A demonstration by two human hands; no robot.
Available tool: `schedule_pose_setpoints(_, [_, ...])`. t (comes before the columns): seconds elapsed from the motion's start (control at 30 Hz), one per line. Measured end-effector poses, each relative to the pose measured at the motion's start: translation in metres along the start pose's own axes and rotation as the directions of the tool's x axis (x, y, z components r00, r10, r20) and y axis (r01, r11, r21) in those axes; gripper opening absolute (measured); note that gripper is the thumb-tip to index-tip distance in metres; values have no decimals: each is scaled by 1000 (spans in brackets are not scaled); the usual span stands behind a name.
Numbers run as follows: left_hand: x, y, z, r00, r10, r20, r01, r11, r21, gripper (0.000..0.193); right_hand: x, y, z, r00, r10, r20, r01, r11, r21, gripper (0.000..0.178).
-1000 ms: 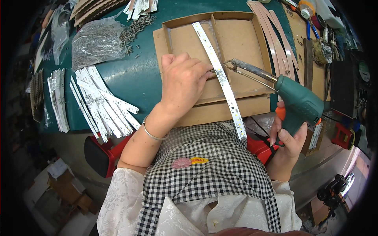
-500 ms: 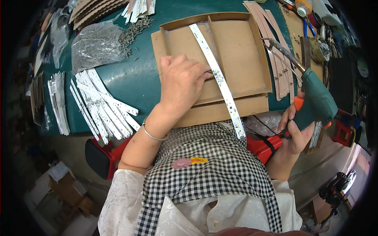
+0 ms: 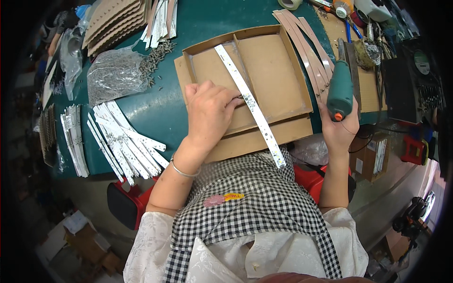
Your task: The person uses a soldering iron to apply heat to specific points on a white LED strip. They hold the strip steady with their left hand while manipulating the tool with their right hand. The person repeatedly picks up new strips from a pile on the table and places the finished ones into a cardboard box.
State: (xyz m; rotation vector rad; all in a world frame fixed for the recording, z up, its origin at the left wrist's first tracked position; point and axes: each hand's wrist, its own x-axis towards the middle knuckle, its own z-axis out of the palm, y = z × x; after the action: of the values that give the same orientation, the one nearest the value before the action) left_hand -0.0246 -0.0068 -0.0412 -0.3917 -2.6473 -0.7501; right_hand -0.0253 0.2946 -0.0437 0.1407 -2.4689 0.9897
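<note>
My left hand [image 3: 207, 111] is closed in a pinch at the middle of a long white LED circuit strip [image 3: 262, 125]. A tiny dark piece shows at the fingertips, too small to name. The strip lies slanted across a shallow cardboard tray [image 3: 276, 70] with a divider, and its near end reaches past the tray over my checkered apron [image 3: 255, 207]. On the right, my right hand [image 3: 340, 127] is wrapped round a green soldering gun [image 3: 340, 87]. The gun points away from me, beside the tray, and its tip is hidden behind the body.
At left lie loose LED strips [image 3: 127, 144], a neat strip stack [image 3: 74, 141] and a plastic bag [image 3: 115, 75] with small metal parts spilling out. Pinkish strips [image 3: 302, 47] lie right of the tray. Tools and a block of dark-yellow sponge [image 3: 367, 55] crowd the far right.
My right hand has swung the soldering gun leftward and away from me, turning its tip out of sight. My left hand keeps its pinch at the strip. The whole view has shifted slightly.
</note>
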Motion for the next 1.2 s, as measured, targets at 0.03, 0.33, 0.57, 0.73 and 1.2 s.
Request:
schedule_pose_setpoints(0.03, [0, 0, 0, 1000, 2, -5, -2, 1000, -4, 13, 2, 0, 1, 999, -42, 7, 42, 996, -73, 61])
schedule_pose_setpoints(0.33, [0, 1, 0, 1000, 0, -7, 0, 1000, -9, 14, 3, 7, 5, 1000, -28, 3, 28, 991, -128, 65])
schedule_pose_setpoints(0.57, [0, 2, 0, 1000, 0, -18, 0, 1000, -4, 13, 5, 6, 4, 1000, -22, 5, 22, 993, -113, 63])
schedule_pose_setpoints(0.73, [0, 2, 0, 1000, -3, -11, 2, 1000, -5, 13, 6, 8, 4, 999, -41, 2, 41, 994, -104, 62])
schedule_pose_setpoints(1.2, [-1, 1, 0, 1000, -8, -12, 8, 1000, -12, 16, 7, 5, 5, 998, -68, -15, 66, 991, -120, 61])
